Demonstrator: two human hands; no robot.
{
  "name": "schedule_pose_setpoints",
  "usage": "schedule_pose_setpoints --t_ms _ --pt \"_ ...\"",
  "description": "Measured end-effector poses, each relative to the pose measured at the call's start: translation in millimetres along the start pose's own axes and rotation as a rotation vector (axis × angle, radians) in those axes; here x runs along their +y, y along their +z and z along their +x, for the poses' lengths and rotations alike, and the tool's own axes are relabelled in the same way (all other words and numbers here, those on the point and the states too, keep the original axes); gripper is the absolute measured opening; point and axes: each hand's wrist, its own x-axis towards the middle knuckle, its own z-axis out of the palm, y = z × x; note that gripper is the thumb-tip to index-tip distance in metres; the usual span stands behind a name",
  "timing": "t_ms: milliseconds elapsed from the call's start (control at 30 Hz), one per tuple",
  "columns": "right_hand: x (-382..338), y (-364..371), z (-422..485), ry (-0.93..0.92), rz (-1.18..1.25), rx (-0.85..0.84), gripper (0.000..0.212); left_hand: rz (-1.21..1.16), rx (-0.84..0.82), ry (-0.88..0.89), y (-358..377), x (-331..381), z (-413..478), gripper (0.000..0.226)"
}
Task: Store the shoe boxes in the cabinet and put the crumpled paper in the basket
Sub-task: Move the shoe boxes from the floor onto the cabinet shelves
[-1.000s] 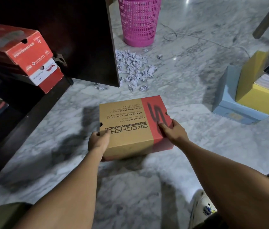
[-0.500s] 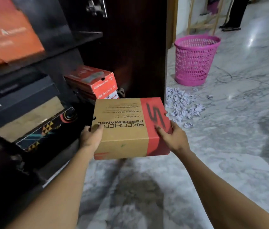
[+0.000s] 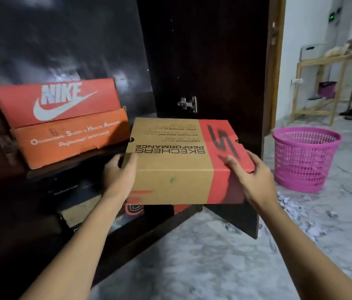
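At the cabinet (image 3: 203, 61) front, beside its shelved Nike box (image 3: 56, 100), the left hand (image 3: 118, 176) and right hand (image 3: 255, 180) clasp the Skechers box (image 3: 175, 165) by its ends, now raised from floor to shelf height (ready to slide in); crumpled paper (image 3: 289, 211) still lies right of the cabinet.

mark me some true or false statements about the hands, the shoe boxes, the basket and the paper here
1. The left hand and right hand both hold the tan and red cardboard shoe box. True.
2. The pink plastic mesh basket lies on its side. False: it stands upright on the grey marble floor.
3. The red Nike shoe box sits on top of the orange cardboard box. True.
4. The white crumpled paper is piled on a cabinet shelf. False: it lies on the floor near the basket.
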Motion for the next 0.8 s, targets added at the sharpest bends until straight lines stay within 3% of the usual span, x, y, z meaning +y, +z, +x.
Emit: schedule_pose_setpoints --t_ms 167,300,433,533,800 --pt "-49 13 51 -0.129 0.102 -0.101 0.061 -0.067 0.191 0.162 -18 49 37 0.042" --pt "-80 30 97 -0.21 0.135 -0.174 0.037 -0.115 0.306 0.227 -20 70 65 0.044" --pt "-111 49 133 -0.23 0.164 -0.211 0.034 -0.127 0.37 0.198 -30 98 86 0.031" --pt "-148 64 161 -0.217 0.188 -0.283 0.03 -0.126 0.426 0.181 -51 134 101 0.035" --pt "-231 114 205 -0.211 0.232 -0.352 0.064 -0.037 0.421 0.199 -117 204 126 0.021"
